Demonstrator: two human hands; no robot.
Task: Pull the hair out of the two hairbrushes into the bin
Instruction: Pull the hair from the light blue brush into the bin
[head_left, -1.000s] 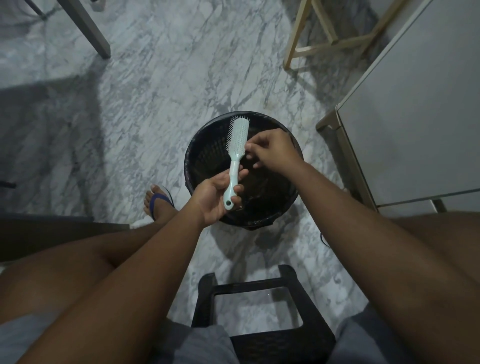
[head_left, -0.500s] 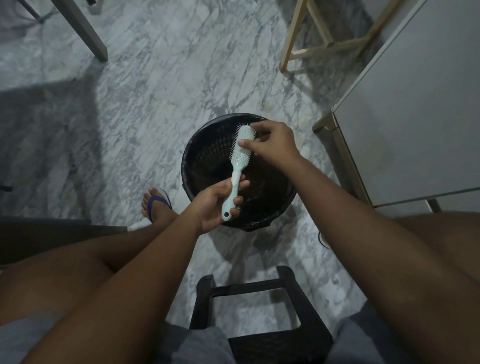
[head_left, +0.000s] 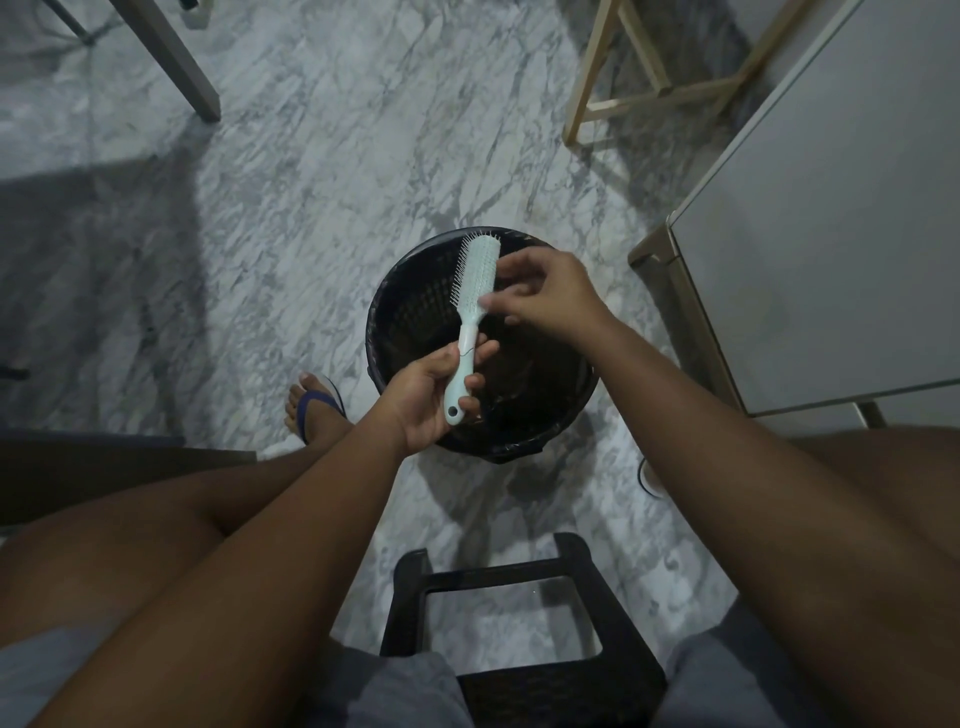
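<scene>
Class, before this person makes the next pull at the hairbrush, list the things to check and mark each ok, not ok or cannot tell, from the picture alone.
1. Hairbrush held firmly: ok, the left hand is wrapped around its handle.
2. Brush over the bin: ok, the head lies above the black opening.
3. Right hand at the bristles: ok, its fingertips are pinched beside the lower head.
4. Hair caught in that pinch: cannot tell, the strands are too fine and the light too dim.
5. Hair left in the bristles: cannot tell.
6. Second hairbrush within reach: cannot tell, none is in view.
</scene>
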